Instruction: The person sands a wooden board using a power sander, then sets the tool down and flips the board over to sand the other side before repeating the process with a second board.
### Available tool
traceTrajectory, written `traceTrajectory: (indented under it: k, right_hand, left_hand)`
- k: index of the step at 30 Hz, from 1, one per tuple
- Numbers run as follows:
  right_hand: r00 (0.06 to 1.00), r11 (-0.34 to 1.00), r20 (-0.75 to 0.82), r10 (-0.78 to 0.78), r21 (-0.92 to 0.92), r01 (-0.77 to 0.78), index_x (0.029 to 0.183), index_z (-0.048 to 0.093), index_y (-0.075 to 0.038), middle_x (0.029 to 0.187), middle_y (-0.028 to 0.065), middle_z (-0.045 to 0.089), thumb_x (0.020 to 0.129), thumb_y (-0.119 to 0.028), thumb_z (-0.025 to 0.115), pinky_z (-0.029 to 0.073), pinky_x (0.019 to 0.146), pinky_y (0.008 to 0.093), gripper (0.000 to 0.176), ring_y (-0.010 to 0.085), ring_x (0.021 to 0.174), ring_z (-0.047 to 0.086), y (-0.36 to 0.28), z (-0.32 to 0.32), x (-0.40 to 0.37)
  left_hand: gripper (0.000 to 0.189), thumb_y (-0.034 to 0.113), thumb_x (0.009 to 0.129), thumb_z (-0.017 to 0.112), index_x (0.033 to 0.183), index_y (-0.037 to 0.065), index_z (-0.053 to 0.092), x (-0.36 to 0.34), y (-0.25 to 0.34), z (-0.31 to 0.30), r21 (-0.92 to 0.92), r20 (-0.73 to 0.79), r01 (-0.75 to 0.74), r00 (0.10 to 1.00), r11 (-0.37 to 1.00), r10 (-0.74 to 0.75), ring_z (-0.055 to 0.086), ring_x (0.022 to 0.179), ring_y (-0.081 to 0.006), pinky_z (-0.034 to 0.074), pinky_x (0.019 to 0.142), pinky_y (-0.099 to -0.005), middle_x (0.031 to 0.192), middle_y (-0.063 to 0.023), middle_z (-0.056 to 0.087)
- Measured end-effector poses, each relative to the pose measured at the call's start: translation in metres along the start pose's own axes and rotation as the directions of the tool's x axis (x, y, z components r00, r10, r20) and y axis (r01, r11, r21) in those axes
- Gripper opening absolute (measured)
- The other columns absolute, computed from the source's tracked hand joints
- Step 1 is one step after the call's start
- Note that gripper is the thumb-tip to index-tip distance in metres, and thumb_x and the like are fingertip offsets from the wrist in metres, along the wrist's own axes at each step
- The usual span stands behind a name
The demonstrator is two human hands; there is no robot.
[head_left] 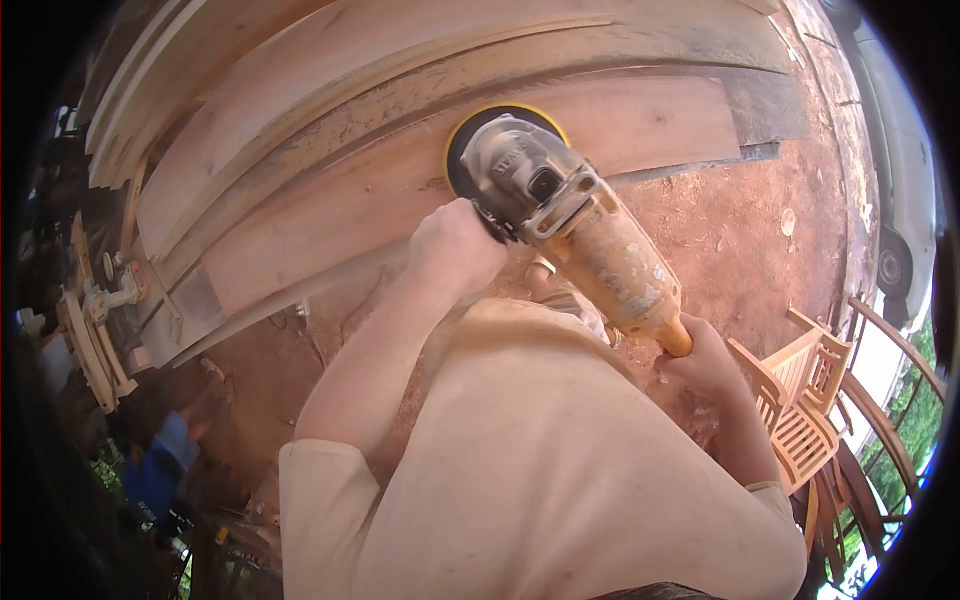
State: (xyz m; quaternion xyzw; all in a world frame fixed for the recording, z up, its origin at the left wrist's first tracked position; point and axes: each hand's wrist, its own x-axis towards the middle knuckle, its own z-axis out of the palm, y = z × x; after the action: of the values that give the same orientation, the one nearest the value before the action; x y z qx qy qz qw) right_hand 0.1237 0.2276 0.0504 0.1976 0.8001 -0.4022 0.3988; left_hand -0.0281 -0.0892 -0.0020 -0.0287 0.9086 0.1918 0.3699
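Observation:
A worn yellow angle sander [612,258] with a grey metal head runs diagonally across the middle of the view. Its round pad [459,152], dark with a yellow rim, lies against a reddish-brown wooden board [650,122]. My left hand [458,248] is closed at the sander's head, by a black part on its side; the fingers are mostly hidden behind the hand. At the rear end of the tool, my right hand [706,358] wraps around the handle. The disc's underside cannot be seen.
More long planks [400,75] lie beyond the board. A clamp-like tool [115,295] sits at the left end. Slatted wooden chair [800,400] stands at right on reddish ground [740,240]. A person in blue [160,470] is at lower left; a car [895,170] is far right.

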Motion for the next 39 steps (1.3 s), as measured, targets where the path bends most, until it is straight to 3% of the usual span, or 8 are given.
traceTrajectory:
  k: [9,14,18,22,27,30,35,39]
  right_hand:
    - [0.983,0.989,-0.135,0.125,0.093,-0.113,0.103,0.067,-0.001,0.082,0.0002,0.061,0.073,-0.006,0.074,0.048,0.075,0.0313,0.032,0.0122,0.079,0.058,0.064,-0.064,-0.002]
    - [0.982,0.977,-0.173,0.076,0.208,-0.039,0.103,0.065,-0.001,0.083,-0.0009,0.06,0.073,-0.005,0.074,0.048,0.072,0.0304,0.032,0.0117,0.077,0.057,0.117,-0.092,0.003]
    - [0.96,0.939,-0.261,0.103,0.343,-0.007,0.104,0.064,0.0,0.081,-0.0007,0.057,0.073,-0.003,0.072,0.048,0.067,0.0286,0.033,0.012,0.074,0.059,0.143,-0.11,-0.001]
    - [0.954,0.898,-0.257,0.153,0.439,-0.026,0.103,0.062,-0.001,0.08,0.0007,0.057,0.072,-0.002,0.07,0.048,0.062,0.0283,0.032,0.0125,0.07,0.059,0.162,-0.121,-0.002]
    - [0.956,0.782,-0.223,0.188,0.623,-0.009,0.102,0.06,-0.002,0.079,0.0032,0.057,0.073,-0.002,0.068,0.048,0.058,0.0299,0.03,0.015,0.063,0.058,0.169,-0.114,0.005]
    - [0.938,0.749,-0.275,0.211,0.662,0.026,0.101,0.059,-0.002,0.077,0.0041,0.057,0.073,-0.002,0.069,0.05,0.057,0.0306,0.029,0.0166,0.062,0.058,0.146,-0.093,0.007]
    - [0.979,0.811,-0.164,0.122,0.584,-0.003,0.1,0.058,-0.003,0.077,0.0047,0.057,0.074,-0.001,0.067,0.05,0.057,0.0312,0.027,0.017,0.061,0.059,0.131,-0.07,0.01]
    - [0.996,0.917,-0.029,0.089,0.393,-0.071,0.106,0.057,-0.003,0.082,0.0048,0.058,0.074,-0.003,0.068,0.05,0.058,0.0321,0.033,0.0169,0.062,0.058,0.111,-0.042,0.02]
  left_hand:
    - [0.032,0.03,0.091,0.069,0.107,0.005,0.078,0.032,0.115,0.003,-0.003,0.122,-0.135,0.983,0.991,0.134,0.073,0.108,-0.0384,0.059,0.093,-0.0474,0.109,-0.0214,0.077]
    - [0.033,0.029,0.089,0.07,0.108,0.003,0.079,0.05,0.178,0.012,-0.011,0.113,-0.196,0.974,0.981,0.196,0.074,0.11,-0.036,0.059,0.095,-0.0457,0.111,-0.0205,0.077]
    - [0.029,0.024,0.087,0.071,0.109,0.006,0.08,0.07,0.235,0.027,0.045,0.079,-0.371,0.927,0.928,0.367,0.075,0.11,-0.0307,0.06,0.094,-0.0417,0.112,-0.0163,0.079]
    - [0.029,0.021,0.087,0.07,0.111,0.01,0.08,0.088,0.284,0.047,0.11,-0.017,-0.504,0.861,0.857,0.509,0.076,0.111,-0.0262,0.059,0.093,-0.0375,0.113,-0.0127,0.08]
    - [0.022,0.022,0.096,0.065,0.111,0.016,0.081,0.113,0.332,0.074,0.303,-0.26,-0.551,0.737,0.778,0.624,0.076,0.105,-0.0218,0.045,0.096,-0.0424,0.11,-0.0036,0.081]
    - [0.023,0.023,0.1,0.062,0.112,0.02,0.081,0.124,0.328,0.086,0.468,-0.354,-0.477,0.67,0.744,0.652,0.075,0.101,-0.0195,0.039,0.095,-0.0433,0.107,0.0011,0.081]
    - [0.02,0.021,0.096,0.069,0.113,0.023,0.081,0.098,0.263,0.057,0.299,-0.238,-0.437,0.827,0.848,0.51,0.076,0.105,-0.0189,0.047,0.088,-0.0429,0.106,0.0016,0.081]
    - [0.017,0.019,0.095,0.069,0.107,0.019,0.081,0.067,0.169,0.037,0.236,-0.291,-0.315,0.88,0.919,0.376,0.077,0.102,-0.0209,0.049,0.09,-0.0414,0.107,-0.0002,0.081]
